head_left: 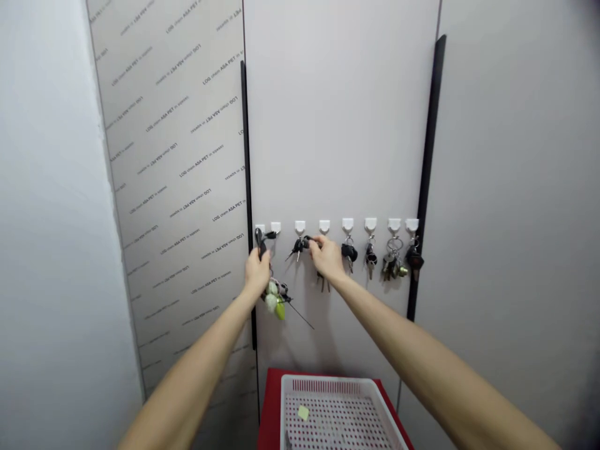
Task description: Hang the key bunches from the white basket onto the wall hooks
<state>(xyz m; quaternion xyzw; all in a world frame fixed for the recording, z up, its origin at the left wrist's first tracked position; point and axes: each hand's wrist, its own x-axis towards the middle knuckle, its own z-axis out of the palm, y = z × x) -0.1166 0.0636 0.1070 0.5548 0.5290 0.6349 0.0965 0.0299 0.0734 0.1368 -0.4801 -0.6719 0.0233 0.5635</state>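
Observation:
My left hand (pixel 257 273) is closed around a black strap (pixel 259 240) at the leftmost hooks. Beneath it dangles a bunch of charms (pixel 272 299), pale and yellow-green, with a thin dark cord sticking out to the lower right. My right hand (pixel 327 255) pinches a dark piece of the key bunch (pixel 298 246) at the third white hook (pixel 300 226) from the left. Behind that hand, the keys (pixel 322 281) under the fourth hook (pixel 324 227) are partly hidden. Whether the strap touches its hook I cannot tell.
Further right, several key bunches (pixel 370 257) hang from white hooks on the pale cabinet door (pixel 342 137). Long black handles (pixel 429 150) run down the door edges. Below, a white perforated basket (pixel 377 390) holding a small yellow paper (pixel 303 412) rests on a red surface (pixel 272 406).

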